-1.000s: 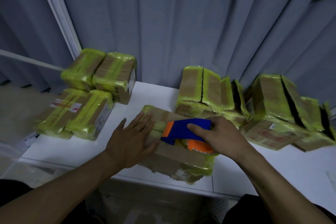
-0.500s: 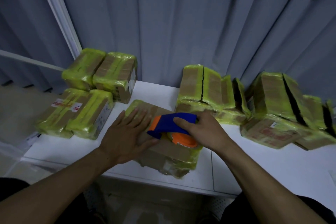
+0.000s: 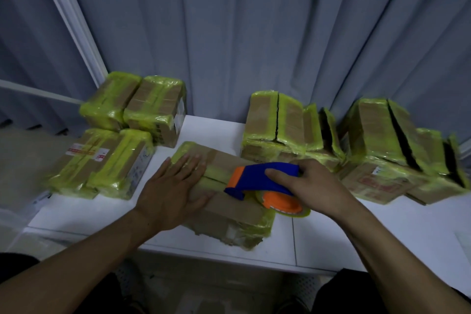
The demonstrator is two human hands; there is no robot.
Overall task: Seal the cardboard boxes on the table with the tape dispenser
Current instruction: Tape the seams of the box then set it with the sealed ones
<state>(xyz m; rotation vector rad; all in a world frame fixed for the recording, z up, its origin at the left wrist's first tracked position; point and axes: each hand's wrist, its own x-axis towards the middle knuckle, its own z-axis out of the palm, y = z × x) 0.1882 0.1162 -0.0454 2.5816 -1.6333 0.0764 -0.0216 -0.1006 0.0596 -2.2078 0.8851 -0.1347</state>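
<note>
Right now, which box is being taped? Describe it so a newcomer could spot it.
On the white table, look to the front edge, between the stacks. That box lies alone, the left hand flat on it and the blue-and-orange tape dispenser on top.

Small parcel-packing room, white table (image 3: pixel 331 245) stacked with taped cardboard boxes (image 3: pixel 288 130), grey curtain (image 3: pixel 254 33) behind
</note>
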